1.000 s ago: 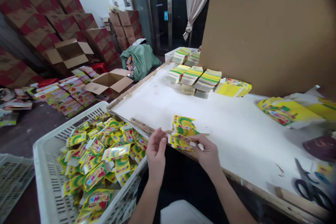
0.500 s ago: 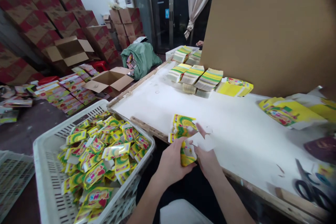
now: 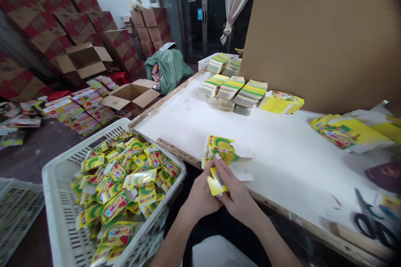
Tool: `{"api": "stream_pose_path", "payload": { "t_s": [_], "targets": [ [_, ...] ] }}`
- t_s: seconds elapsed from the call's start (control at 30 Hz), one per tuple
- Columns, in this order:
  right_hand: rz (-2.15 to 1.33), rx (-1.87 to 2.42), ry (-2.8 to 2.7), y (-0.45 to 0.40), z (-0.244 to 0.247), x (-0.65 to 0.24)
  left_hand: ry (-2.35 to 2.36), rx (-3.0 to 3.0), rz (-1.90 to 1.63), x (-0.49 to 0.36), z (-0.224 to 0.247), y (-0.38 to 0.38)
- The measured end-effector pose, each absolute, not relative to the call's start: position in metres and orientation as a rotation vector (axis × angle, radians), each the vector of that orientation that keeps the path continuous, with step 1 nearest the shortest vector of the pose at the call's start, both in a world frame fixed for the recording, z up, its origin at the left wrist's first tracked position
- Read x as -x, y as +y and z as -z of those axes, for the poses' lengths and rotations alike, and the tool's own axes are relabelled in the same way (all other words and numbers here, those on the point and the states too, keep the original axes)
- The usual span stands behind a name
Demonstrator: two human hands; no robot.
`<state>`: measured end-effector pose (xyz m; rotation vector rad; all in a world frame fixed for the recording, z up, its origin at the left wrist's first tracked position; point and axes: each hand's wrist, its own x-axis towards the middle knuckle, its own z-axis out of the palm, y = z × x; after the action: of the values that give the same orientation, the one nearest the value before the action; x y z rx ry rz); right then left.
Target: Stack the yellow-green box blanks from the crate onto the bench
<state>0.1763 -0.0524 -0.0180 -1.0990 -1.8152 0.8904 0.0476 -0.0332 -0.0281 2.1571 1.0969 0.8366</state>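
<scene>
Both of my hands meet at the near edge of the white table [image 3: 275,150]. A small yellow carton [image 3: 216,181] is between them, gripped by my left hand [image 3: 202,194] from the left and by my right hand [image 3: 233,187] from the right, whose fingers lie over its top. Just beyond my fingertips, flat printed yellow-green cartons [image 3: 221,146] lie on the table. To the left, a white plastic basket [image 3: 56,200] holds a heap of small yellow cartons [image 3: 115,206].
Stacks of flat cartons [image 3: 250,94] stand at the table's back. Black scissors [image 3: 369,221] and a wooden strip [image 3: 354,238] lie at right. A big cardboard sheet [image 3: 319,41] rises behind. Open boxes [image 3: 134,96] and a green sack [image 3: 169,69] are on the floor.
My right hand has moved left and closed in over the carton, beside my left hand. The carton has turned and shows a plain yellow flap. The distant person's hand is no longer clearly visible.
</scene>
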Motion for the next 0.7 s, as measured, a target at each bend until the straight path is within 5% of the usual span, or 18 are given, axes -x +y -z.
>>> {"api": "stream_pose_path", "payload": {
  "t_s": [0.27,0.5,0.7],
  "targets": [
    [-0.927,1.218,-1.326,-0.039,0.034,-0.184,1.275,-1.499,-1.298,-0.046,0.013,-0.037],
    [-0.710,1.135,-1.808,-0.048,0.028,-0.183,0.857,-0.435,-1.668,-0.047,0.011,-0.022],
    [-0.804,1.113,-1.826,-0.040,0.028,-0.186,0.803,-0.395,-1.605,-0.054,0.011,-0.021]
  ]
}}
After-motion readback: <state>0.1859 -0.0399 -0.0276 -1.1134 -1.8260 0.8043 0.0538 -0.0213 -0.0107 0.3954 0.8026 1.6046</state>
